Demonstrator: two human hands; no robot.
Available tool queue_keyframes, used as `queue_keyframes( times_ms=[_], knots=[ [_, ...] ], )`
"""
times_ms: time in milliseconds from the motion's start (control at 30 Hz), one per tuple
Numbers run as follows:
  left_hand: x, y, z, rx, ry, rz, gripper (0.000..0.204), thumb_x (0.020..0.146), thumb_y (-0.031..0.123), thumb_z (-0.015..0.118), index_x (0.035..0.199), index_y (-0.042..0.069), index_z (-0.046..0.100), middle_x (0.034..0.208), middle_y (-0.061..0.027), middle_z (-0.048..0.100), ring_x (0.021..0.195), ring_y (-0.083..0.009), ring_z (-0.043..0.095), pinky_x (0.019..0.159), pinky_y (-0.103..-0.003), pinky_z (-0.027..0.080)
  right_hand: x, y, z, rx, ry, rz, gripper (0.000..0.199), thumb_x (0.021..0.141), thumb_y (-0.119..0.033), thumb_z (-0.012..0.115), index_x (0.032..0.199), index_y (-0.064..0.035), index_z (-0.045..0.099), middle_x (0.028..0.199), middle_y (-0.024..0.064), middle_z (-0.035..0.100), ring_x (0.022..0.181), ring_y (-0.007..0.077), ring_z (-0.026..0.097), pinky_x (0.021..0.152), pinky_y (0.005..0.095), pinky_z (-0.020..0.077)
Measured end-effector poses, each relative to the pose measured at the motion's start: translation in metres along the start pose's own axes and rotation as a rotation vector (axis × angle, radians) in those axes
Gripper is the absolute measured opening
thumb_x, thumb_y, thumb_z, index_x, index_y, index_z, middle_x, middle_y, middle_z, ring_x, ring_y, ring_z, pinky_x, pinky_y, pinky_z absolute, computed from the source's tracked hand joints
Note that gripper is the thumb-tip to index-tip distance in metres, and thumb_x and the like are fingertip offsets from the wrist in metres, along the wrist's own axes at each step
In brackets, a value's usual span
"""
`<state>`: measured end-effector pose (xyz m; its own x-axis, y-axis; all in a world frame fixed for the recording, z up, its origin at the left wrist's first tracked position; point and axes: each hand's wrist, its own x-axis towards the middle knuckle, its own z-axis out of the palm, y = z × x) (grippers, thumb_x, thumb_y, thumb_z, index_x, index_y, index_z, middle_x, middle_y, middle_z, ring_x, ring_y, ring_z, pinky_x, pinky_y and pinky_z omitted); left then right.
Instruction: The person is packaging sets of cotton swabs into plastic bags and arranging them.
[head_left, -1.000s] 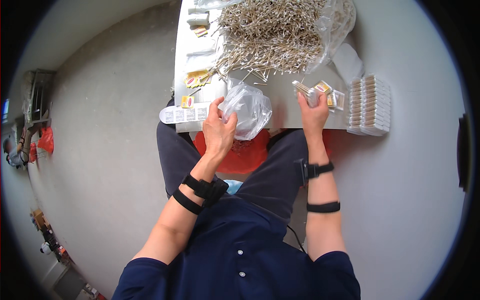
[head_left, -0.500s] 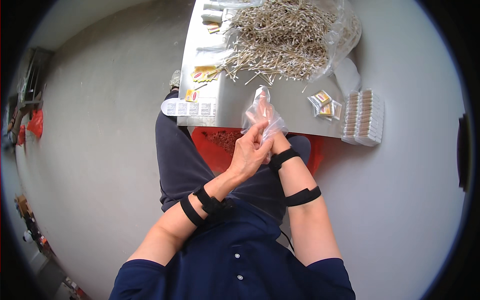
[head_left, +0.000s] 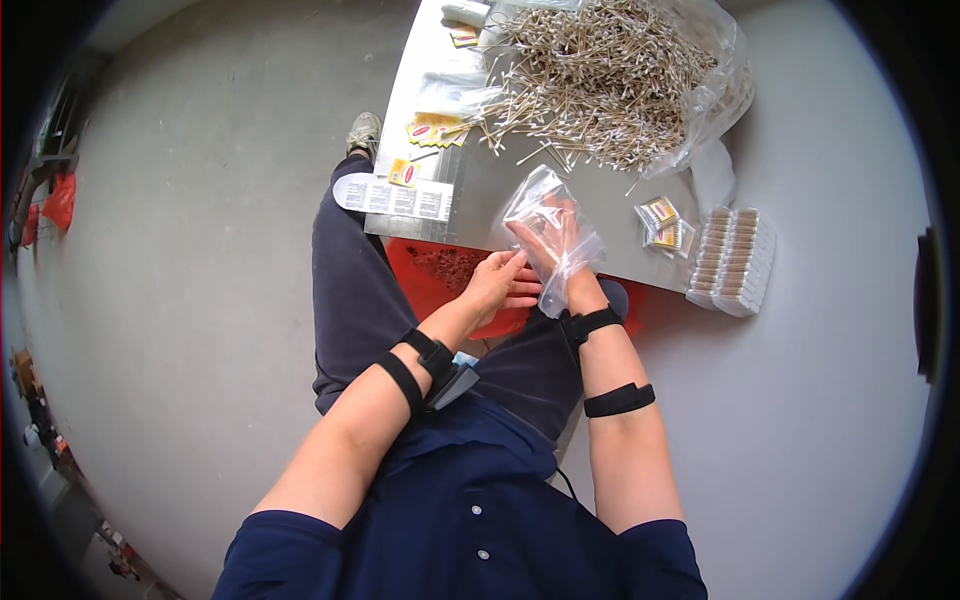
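A clear plastic bag (head_left: 545,300) covers my right hand (head_left: 560,240). Through the film its fingers show stretched and apart, and the bag's loose mouth gathers near the wrist. Just to the left, my left hand (head_left: 500,282) has its fingers extended beside the bag's edge; whether the fingertips touch the film I cannot make out. Beyond both hands a big heap of cotton swabs (head_left: 600,80) lies on the metal table (head_left: 480,215), partly inside a large clear bag (head_left: 725,70).
Small packs of swabs (head_left: 665,238) and stacked trays of swabs (head_left: 735,262) stand at the table's right edge. On the left lie a printed label strip (head_left: 410,198), yellow cards (head_left: 435,132) and flat clear bags (head_left: 450,95). A red bag (head_left: 410,280) sits under the front edge.
My left hand has loosened from the bag near the right wrist and spread its fingers. Inside the bag my right hand has opened, and the bag has puffed out. The view has shifted slightly.
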<state>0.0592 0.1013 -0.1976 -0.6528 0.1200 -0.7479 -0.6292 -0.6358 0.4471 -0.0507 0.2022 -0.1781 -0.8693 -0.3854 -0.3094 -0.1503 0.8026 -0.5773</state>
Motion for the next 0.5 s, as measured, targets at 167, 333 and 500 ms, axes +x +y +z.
queue_keyframes(
  times_ms=[167, 333, 500],
  knots=[
    [0.006, -0.003, 0.009, 0.36, 0.093, 0.044, 0.037, 0.092, 0.029, 0.068, 0.113, 0.003, 0.053, 0.102, -0.009, 0.061, 0.086, -0.0216, 0.066, 0.075, -0.037, 0.058, 0.023, 0.086, 0.03, -0.333, 0.175, -0.596, 0.081, 0.072, -0.028, 0.077, 0.143, -0.0105, 0.043, 0.127, 0.0262, 0.049, 0.108, 0.0407, 0.057, 0.095, 0.0444, 0.0471],
    [0.008, -0.005, -0.006, 1.097, 0.498, 0.545, 0.032, 0.084, 0.021, 0.072, 0.107, 0.004, 0.057, 0.093, -0.0114, 0.064, 0.083, -0.0323, 0.066, 0.075, -0.044, 0.052, 0.028, 0.088, 0.04, -0.32, 0.123, -0.545, 0.068, 0.08, -0.016, 0.07, 0.142, -0.0134, 0.043, 0.124, 0.0238, 0.051, 0.096, 0.042, 0.062, 0.083, 0.0482, 0.0515],
    [0.024, 0.005, -0.015, 1.101, 0.53, 0.539, 0.018, 0.086, 0.02, 0.065, 0.092, 0.004, 0.061, 0.092, -0.0164, 0.067, 0.086, -0.0385, 0.065, 0.075, -0.049, 0.05, 0.028, 0.056, 0.043, -0.742, 0.106, -0.479, 0.061, 0.087, -0.027, 0.067, 0.139, -0.0103, 0.041, 0.108, 0.0181, 0.053, 0.077, 0.0334, 0.066, 0.068, 0.0427, 0.0541]
  ],
)
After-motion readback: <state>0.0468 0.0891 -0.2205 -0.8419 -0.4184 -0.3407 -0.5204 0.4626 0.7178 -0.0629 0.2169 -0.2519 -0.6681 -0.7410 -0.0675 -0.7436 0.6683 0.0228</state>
